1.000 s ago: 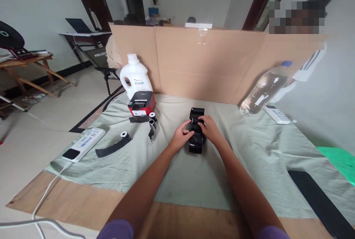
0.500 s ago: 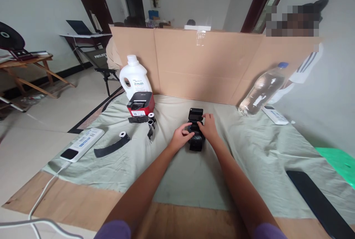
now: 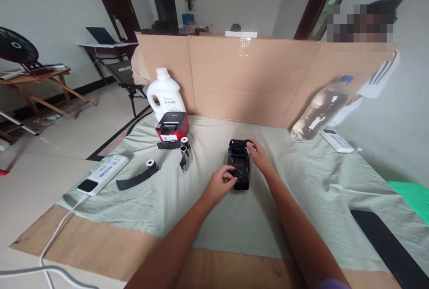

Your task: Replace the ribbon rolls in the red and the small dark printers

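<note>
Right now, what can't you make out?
All in the head view:
Black device: inner parts too dark and small.
Left hand: fingertip contact with it too small to judge.
White jug: label print too small.
Black slab: cut off at the lower-right corner.
Co-worker: torso mostly hidden by cardboard.

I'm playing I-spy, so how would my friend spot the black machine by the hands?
Find the big cardboard wall, then the green cloth in front. The black machine sits there between the left hand and right hand, chunky and black, unlike the red-sided box.
</note>
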Tool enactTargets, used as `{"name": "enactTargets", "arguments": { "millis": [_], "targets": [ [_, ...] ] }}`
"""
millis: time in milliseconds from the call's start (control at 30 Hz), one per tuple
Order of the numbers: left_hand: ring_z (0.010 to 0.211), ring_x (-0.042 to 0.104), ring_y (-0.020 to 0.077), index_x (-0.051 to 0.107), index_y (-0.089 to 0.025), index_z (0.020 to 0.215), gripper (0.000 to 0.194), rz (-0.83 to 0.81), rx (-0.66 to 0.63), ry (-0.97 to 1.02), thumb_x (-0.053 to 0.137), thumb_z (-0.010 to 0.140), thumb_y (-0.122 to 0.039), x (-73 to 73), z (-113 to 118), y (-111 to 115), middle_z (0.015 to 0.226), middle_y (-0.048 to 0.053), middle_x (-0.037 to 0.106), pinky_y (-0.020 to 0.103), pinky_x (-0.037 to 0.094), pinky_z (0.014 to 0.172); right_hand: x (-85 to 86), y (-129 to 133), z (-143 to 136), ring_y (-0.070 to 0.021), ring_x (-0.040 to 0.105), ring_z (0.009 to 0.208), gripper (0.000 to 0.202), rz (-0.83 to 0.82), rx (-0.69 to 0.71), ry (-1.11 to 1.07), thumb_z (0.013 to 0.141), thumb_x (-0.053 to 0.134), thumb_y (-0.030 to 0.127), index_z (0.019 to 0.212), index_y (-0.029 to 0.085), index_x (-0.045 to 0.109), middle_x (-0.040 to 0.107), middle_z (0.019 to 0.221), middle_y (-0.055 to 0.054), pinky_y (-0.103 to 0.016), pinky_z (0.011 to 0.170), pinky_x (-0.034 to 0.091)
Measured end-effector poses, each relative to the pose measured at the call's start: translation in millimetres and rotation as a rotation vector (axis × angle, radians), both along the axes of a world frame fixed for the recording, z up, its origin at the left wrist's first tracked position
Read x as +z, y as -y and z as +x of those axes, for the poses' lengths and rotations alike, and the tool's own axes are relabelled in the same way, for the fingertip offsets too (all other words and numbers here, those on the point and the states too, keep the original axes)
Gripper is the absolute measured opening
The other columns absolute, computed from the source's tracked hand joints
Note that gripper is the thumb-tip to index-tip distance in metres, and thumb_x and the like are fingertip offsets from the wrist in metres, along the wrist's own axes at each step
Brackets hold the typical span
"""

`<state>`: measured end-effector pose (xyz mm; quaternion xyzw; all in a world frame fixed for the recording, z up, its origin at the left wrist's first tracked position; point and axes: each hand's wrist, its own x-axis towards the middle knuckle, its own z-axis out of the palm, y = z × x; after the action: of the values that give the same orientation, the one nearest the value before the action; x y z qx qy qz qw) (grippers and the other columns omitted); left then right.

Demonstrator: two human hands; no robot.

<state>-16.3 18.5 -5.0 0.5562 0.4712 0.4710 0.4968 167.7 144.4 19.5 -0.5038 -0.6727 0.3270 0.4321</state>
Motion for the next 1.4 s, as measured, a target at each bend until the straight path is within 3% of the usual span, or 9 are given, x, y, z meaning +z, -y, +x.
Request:
{"name": "enactTargets", "arguments": {
  "millis": [167, 300, 467, 600, 800, 1033, 1167, 1233, 1400],
  "targets": [
    [0.054, 0.041, 0.0093, 0.06, -0.017, 0.078, 0.016, 0.044, -0.027, -0.107, 0.064, 0.08, -0.033, 1.0, -1.3, -0.3, 0.062, -0.003, 0.054, 0.022, 0.03, 0.054, 3.9, 4.5, -2.4, -0.0237, 0.061, 0.098, 0.028, 0.066, 0.104, 0.171, 0.083, 0.057, 0.043, 0.098, 0.022, 0.066, 0.068, 0.106, -0.007, -0.041, 0.088, 0.049],
    [0.052, 0.037, 0.0093, 0.059, -0.018, 0.076, 0.015, 0.035, -0.027, -0.118, 0.064, 0.08, -0.031, 1.1, -2.3, 0.6, 0.057, -0.006, 0.047, 0.022, 0.029, 0.052, -1.7, 2.7, -3.8, -0.0241, 0.06, 0.101, 0.029, 0.021, 0.071, 0.186, 0.076, 0.063, 0.032, 0.103, 0.021, 0.066, 0.066, 0.112, -0.009, -0.042, 0.089, 0.049],
    [0.052, 0.039, 0.0097, 0.059, -0.018, 0.076, 0.013, 0.024, -0.04, -0.121, 0.062, 0.08, -0.03, 1.9, -3.0, 0.4, 0.057, -0.005, 0.049, 0.022, 0.03, 0.053, -5.0, 2.2, -1.1, -0.0223, 0.064, 0.098, 0.046, -0.234, 0.077, 0.029, 0.077, 0.068, 0.034, 0.121, 0.022, 0.063, 0.068, 0.115, -0.01, -0.04, 0.088, 0.052],
    [0.052, 0.04, 0.0096, 0.06, -0.018, 0.075, 0.011, 0.027, -0.052, -0.133, 0.061, 0.08, -0.028, 2.1, -3.1, -0.5, 0.057, -0.005, 0.05, 0.022, 0.031, 0.053, -3.4, 1.8, 0.0, -0.0227, 0.065, 0.097, 0.053, -0.342, 0.086, 0.047, 0.077, 0.07, 0.032, 0.127, 0.022, 0.06, 0.069, 0.112, -0.009, -0.04, 0.089, 0.053],
    [0.052, 0.041, 0.0095, 0.061, -0.018, 0.077, 0.01, 0.041, -0.048, -0.126, 0.061, 0.081, -0.028, 2.2, -2.8, -1.2, 0.061, -0.003, 0.056, 0.022, 0.032, 0.053, -9.2, 3.4, -2.1, -0.0228, 0.065, 0.099, 0.054, -0.298, 0.057, 0.018, 0.076, 0.07, 0.034, 0.128, 0.023, 0.06, 0.067, 0.118, -0.01, -0.041, 0.09, 0.053],
    [0.055, 0.044, 0.0094, 0.062, -0.018, 0.082, 0.01, 0.082, -0.047, -0.114, 0.061, 0.082, -0.028, 1.3, -2.5, -1.0, 0.07, -0.001, 0.062, 0.022, 0.036, 0.057, -7.7, 9.2, -2.3, -0.0234, 0.066, 0.098, 0.059, -0.325, 0.04, 0.001, 0.077, 0.07, 0.037, 0.133, 0.023, 0.057, 0.061, 0.13, -0.014, -0.036, 0.079, 0.056],
    [0.055, 0.044, 0.0097, 0.058, -0.019, 0.081, 0.012, 0.086, -0.039, -0.096, 0.062, 0.083, -0.03, 0.4, -0.9, 2.6, 0.067, -0.003, 0.058, 0.022, 0.034, 0.055, -7.1, 9.9, -2.0, -0.0237, 0.067, 0.092, 0.061, -0.356, 0.025, -0.042, 0.075, 0.072, 0.039, 0.131, 0.02, 0.058, 0.065, 0.122, -0.016, -0.034, 0.072, 0.056],
    [0.055, 0.047, 0.0106, 0.055, -0.02, 0.082, 0.014, 0.095, 0.004, -0.075, 0.062, 0.085, -0.032, -0.3, -1.2, 2.8, 0.064, -0.004, 0.057, 0.022, 0.035, 0.056, -7.2, 9.0, -1.8, -0.0241, 0.067, 0.089, 0.057, -0.379, -0.02, -0.072, 0.076, 0.072, 0.04, 0.127, 0.018, 0.06, 0.068, 0.117, -0.015, -0.033, 0.068, 0.055],
    [0.062, 0.057, 0.0127, 0.063, -0.02, 0.098, 0.021, 0.13, 0.304, -0.079, 0.066, 0.085, -0.037, 0.1, -9.2, -21.8, 0.08, 0.002, 0.067, 0.025, 0.043, 0.063, -15.1, 16.7, -5.9, -0.0255, 0.066, 0.09, 0.036, -0.345, -0.148, -0.141, 0.083, 0.055, 0.045, 0.102, 0.017, 0.068, 0.071, 0.105, -0.014, -0.035, 0.068, 0.056]
  ]
}}
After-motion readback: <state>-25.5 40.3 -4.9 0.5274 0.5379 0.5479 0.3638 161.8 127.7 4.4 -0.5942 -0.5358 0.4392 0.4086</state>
